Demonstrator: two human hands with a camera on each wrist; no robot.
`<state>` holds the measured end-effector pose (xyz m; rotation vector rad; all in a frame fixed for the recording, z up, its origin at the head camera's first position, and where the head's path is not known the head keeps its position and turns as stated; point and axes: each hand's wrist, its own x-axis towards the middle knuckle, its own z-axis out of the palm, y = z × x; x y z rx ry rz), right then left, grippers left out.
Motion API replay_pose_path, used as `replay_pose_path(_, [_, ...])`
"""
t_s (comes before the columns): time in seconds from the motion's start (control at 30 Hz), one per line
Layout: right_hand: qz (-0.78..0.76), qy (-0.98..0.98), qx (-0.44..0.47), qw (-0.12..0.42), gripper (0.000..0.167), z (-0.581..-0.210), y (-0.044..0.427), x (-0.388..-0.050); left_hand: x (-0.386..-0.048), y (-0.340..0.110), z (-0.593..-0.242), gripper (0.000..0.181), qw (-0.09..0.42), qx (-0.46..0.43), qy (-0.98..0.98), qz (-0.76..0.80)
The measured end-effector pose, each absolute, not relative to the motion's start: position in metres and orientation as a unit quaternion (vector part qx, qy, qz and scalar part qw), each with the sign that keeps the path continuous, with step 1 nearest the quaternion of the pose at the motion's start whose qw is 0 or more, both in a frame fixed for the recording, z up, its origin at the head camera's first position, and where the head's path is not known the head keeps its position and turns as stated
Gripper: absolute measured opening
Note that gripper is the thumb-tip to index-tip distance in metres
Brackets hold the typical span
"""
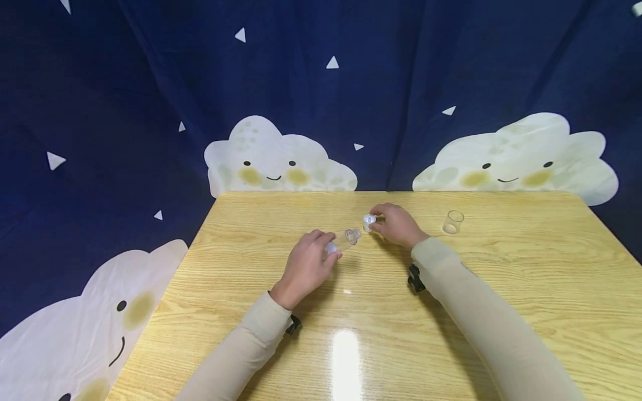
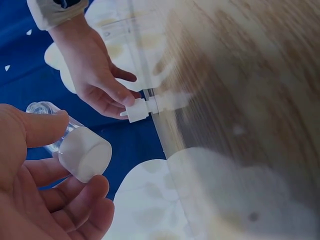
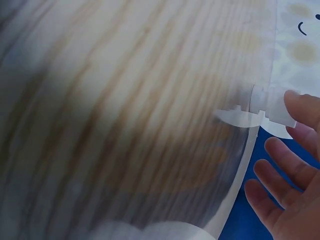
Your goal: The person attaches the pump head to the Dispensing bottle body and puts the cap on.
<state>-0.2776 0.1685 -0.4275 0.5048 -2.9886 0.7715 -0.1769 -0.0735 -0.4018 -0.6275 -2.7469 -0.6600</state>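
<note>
My left hand (image 1: 309, 265) grips a clear bottle (image 1: 343, 240) with a whitish base, tilted so its narrower clear end points right, toward the other hand. In the left wrist view the bottle's frosted white end (image 2: 86, 154) rests between thumb and fingers. Thumb and forefinger of my right hand (image 1: 397, 224) pinch a small white cap-like piece (image 1: 369, 220) at the tabletop. The left wrist view shows that white piece (image 2: 137, 110) from the side, and the right wrist view shows it (image 3: 278, 106) beside the thumb, other fingers spread.
A clear open cylinder (image 1: 453, 222) stands on the wooden table (image 1: 521, 278), to the right of my right hand. Behind the table's back edge hangs a dark blue curtain (image 1: 281, 72) with clouds and triangles.
</note>
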Motion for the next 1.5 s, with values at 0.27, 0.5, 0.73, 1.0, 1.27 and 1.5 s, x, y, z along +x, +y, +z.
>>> replay_pose_path(0.27, [0.245,-0.957,0.158,0.006,0.034,-0.426,0.17,-0.278,-0.178,-0.074,-0.403,0.04,0.122,-0.215,-0.939,-0.239])
replay_pose_path(0.5, [0.244,-0.957,0.158,0.004,0.034,-0.424,0.171,-0.277,-0.176,-0.075,-0.401,0.04,0.12,-0.211,-0.94,-0.239])
replay_pose_path(0.73, [0.254,-0.954,0.161,0.01,0.038,-0.417,0.179,-0.274,-0.177,-0.074,-0.401,0.04,0.128,-0.215,-0.939,-0.237])
replay_pose_path(1.0, [0.261,-0.951,0.164,0.01,0.031,-0.413,0.184,-0.262,-0.176,-0.074,-0.401,0.04,0.125,-0.217,-0.936,-0.246])
replay_pose_path(1.27, [0.267,-0.949,0.17,0.008,0.031,-0.412,0.191,-0.247,-0.175,-0.072,-0.403,0.04,0.13,-0.222,-0.936,-0.24])
replay_pose_path(1.5, [0.261,-0.949,0.174,0.026,0.029,-0.412,0.203,-0.236,-0.175,-0.071,-0.403,0.04,0.129,-0.225,-0.934,-0.244])
